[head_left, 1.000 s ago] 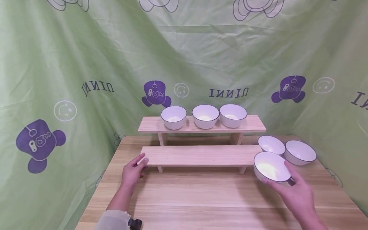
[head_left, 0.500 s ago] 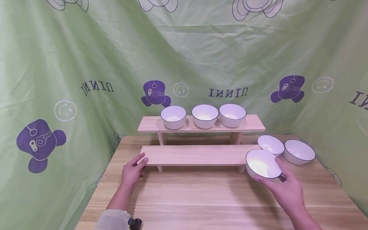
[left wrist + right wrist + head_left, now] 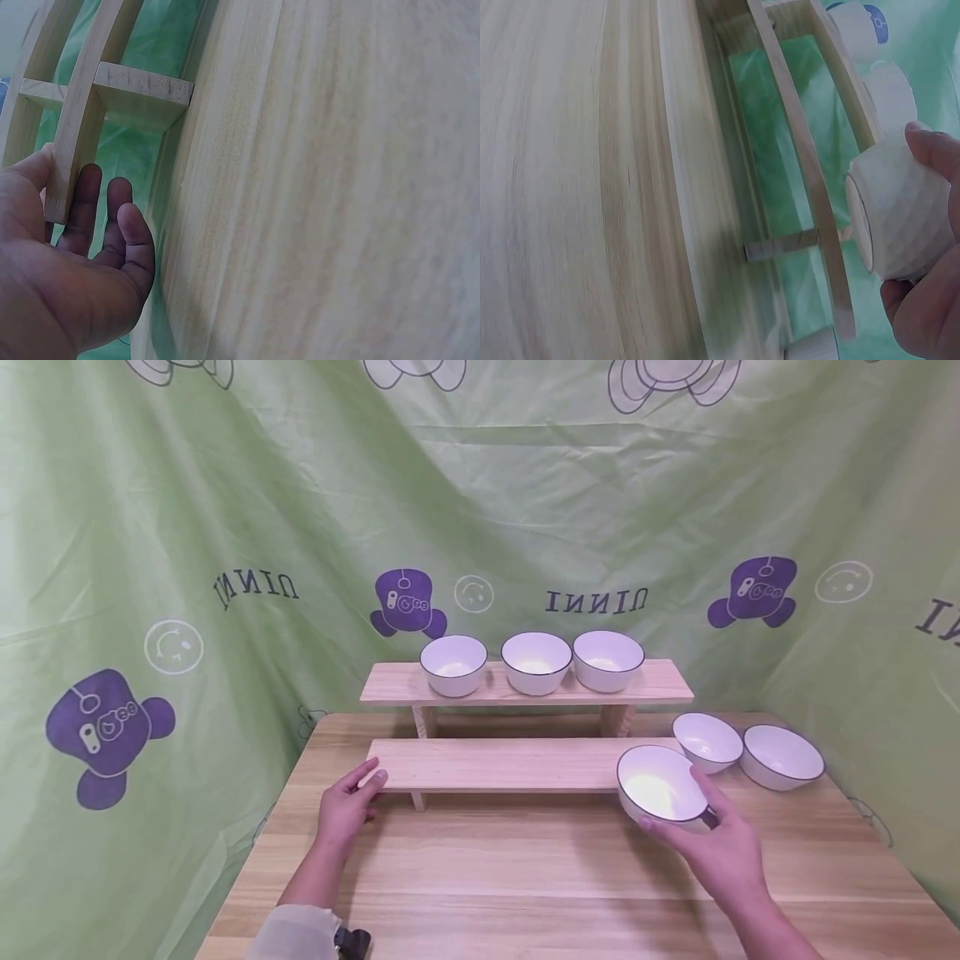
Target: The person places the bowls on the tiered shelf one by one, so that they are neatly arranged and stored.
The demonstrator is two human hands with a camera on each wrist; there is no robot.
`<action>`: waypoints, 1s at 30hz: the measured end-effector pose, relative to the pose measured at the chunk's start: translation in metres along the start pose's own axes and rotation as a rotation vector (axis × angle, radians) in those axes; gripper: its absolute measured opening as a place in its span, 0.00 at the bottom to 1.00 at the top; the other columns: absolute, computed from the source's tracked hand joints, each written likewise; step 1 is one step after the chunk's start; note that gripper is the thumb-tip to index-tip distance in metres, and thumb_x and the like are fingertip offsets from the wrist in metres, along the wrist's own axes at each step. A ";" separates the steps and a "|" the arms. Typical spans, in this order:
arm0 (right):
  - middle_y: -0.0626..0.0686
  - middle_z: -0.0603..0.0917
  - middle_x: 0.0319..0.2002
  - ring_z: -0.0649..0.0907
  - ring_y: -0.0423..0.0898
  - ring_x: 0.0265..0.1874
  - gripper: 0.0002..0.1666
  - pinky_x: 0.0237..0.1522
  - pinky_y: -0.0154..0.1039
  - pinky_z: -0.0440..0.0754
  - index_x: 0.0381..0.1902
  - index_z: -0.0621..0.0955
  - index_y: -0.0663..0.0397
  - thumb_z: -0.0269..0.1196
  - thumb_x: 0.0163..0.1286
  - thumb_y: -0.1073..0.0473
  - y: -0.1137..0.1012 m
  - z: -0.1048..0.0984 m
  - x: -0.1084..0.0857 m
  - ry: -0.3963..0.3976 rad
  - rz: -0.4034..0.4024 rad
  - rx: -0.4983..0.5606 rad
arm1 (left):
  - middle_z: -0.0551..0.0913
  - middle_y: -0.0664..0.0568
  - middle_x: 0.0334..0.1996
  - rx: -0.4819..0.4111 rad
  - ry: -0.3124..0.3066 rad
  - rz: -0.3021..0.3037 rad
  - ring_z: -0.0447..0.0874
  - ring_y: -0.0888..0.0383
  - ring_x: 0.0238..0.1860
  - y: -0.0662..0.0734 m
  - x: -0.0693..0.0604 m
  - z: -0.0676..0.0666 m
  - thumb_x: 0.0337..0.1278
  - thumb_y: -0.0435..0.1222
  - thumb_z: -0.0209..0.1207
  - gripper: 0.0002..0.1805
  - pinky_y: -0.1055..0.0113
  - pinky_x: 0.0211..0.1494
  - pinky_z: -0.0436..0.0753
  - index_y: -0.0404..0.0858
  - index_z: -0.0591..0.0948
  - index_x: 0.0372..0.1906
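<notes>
My left hand (image 3: 347, 806) holds the left end of the lower wooden shelf (image 3: 495, 765), thumb on top; in the left wrist view the fingers (image 3: 88, 199) curl around the board's end. My right hand (image 3: 720, 852) grips a white bowl (image 3: 660, 783) with a dark rim and dark handle, at the right end of the lower shelf. In the right wrist view this bowl (image 3: 900, 210) is held between thumb and fingers beside the shelf, its textured outside showing. Whether it touches the board cannot be told.
Three white bowls (image 3: 453, 666) stand in a row on the upper shelf (image 3: 390, 685). Two more bowls, one at the shelf's right end (image 3: 707, 742) and one further right (image 3: 782, 757), stand on the wooden table (image 3: 480, 877). A green printed curtain (image 3: 525, 510) hangs behind.
My right hand has moved left with its bowl, from beside the shelf's right end to over or in front of that end. My left hand has stayed in place.
</notes>
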State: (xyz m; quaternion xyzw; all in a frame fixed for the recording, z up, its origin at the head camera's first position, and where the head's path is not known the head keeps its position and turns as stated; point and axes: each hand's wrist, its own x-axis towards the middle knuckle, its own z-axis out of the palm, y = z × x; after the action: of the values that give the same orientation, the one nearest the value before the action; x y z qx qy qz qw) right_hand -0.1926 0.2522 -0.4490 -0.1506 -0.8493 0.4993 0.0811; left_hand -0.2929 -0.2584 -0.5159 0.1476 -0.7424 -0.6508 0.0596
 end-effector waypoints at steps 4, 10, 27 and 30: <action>0.68 0.65 0.76 0.70 0.64 0.73 0.72 0.63 0.37 0.72 0.83 0.59 0.35 0.86 0.45 0.42 -0.005 0.008 0.000 -0.007 -0.014 0.014 | 0.79 0.44 0.67 -0.005 0.001 -0.002 0.91 0.51 0.46 0.000 -0.001 0.000 0.54 0.55 0.75 0.35 0.66 0.35 0.86 0.49 0.82 0.67; 0.66 0.65 0.77 0.70 0.66 0.72 0.72 0.70 0.62 0.65 0.83 0.61 0.38 0.87 0.44 0.44 -0.009 0.015 0.000 -0.005 -0.044 0.033 | 0.81 0.42 0.65 0.001 0.004 -0.002 0.91 0.53 0.44 0.001 -0.001 0.000 0.54 0.54 0.75 0.34 0.66 0.34 0.86 0.48 0.83 0.66; 0.70 0.65 0.75 0.66 0.66 0.75 0.72 0.76 0.59 0.60 0.81 0.63 0.47 0.88 0.41 0.47 -0.026 0.042 0.004 -0.061 -0.140 0.068 | 0.80 0.44 0.65 -0.006 0.008 -0.013 0.90 0.51 0.45 0.002 0.000 0.001 0.53 0.55 0.76 0.35 0.66 0.34 0.86 0.49 0.83 0.66; 0.69 0.66 0.75 0.65 0.64 0.76 0.71 0.77 0.59 0.59 0.81 0.64 0.50 0.88 0.41 0.48 -0.029 0.048 0.005 -0.066 -0.164 0.089 | 0.80 0.43 0.65 -0.006 0.010 -0.016 0.90 0.53 0.44 0.002 0.000 0.000 0.53 0.54 0.76 0.35 0.66 0.34 0.86 0.49 0.83 0.66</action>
State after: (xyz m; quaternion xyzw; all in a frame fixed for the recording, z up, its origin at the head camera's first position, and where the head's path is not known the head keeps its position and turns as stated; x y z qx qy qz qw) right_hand -0.2159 0.2007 -0.4475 -0.0603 -0.8379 0.5331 0.1002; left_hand -0.2931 -0.2580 -0.5140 0.1566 -0.7388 -0.6528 0.0585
